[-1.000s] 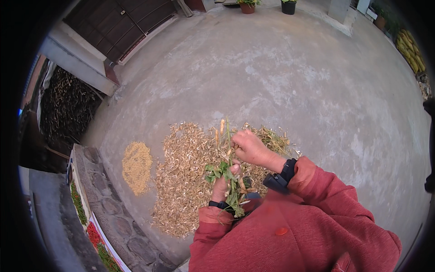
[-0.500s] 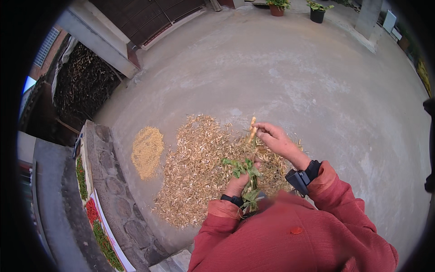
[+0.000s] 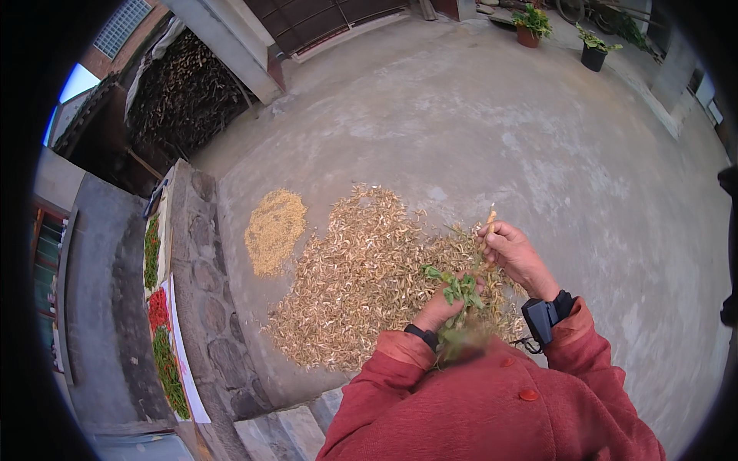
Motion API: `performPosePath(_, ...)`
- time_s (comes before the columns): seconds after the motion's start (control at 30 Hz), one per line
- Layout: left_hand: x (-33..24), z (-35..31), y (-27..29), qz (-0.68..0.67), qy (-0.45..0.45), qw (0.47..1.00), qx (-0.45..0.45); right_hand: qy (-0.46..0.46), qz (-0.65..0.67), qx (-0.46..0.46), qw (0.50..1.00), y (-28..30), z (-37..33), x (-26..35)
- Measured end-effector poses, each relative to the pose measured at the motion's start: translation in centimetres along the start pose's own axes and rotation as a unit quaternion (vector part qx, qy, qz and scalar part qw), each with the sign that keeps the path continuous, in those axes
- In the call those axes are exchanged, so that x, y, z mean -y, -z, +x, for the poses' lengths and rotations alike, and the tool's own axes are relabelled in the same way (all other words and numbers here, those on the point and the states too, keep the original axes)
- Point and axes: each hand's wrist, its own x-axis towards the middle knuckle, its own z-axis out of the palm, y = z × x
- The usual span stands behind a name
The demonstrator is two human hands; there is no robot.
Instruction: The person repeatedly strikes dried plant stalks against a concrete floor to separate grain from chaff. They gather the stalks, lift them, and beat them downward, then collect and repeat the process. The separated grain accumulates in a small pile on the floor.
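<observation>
My left hand (image 3: 441, 309) is closed around a leafy green plant (image 3: 462, 290), whose leaves hang down in front of my jacket. Just right of it and a little farther off, my right hand (image 3: 516, 253) pinches a slim yellowish pod (image 3: 490, 221) between thumb and fingers. The pod points upward, and its lower end lies close to the plant; whether it is still joined to a stem I cannot tell. Below both hands, a wide heap of dry, pale brown pods (image 3: 361, 269) covers the concrete.
A smaller heap of yellow grains (image 3: 275, 233) lies left of the pods. Along the left runs a low stone wall (image 3: 206, 280) with red peppers (image 3: 158, 309) and green peppers (image 3: 167, 373) spread on it. Potted plants (image 3: 528, 36) stand at the back; stacked firewood (image 3: 188, 88) is far left.
The view has swung, so the heaps and wall sit farther right in the picture. My right hand still pinches the pod, now less far beyond my left hand, which keeps the plant.
</observation>
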Motion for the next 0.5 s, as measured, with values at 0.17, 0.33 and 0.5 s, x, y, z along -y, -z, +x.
performPosePath(0.17, -0.42, -0.14, -0.14, -0.007, 0.069, 0.997, 0.013, 0.021, 0.036, -0.015, 0.999, -0.11, -0.29, 0.62)
performPosePath(0.33, -0.94, -0.20, -0.11, -0.028, 0.096, 0.995, 0.007, 0.025, -0.027, -0.024, 0.999, 0.24, -0.11, 0.59)
performPosePath(0.5, -0.67, 0.06, -0.25, -0.008, 0.066, 0.998, 0.019, 0.038, -0.054, -0.050, 0.997, 0.28, -0.11, 0.34)
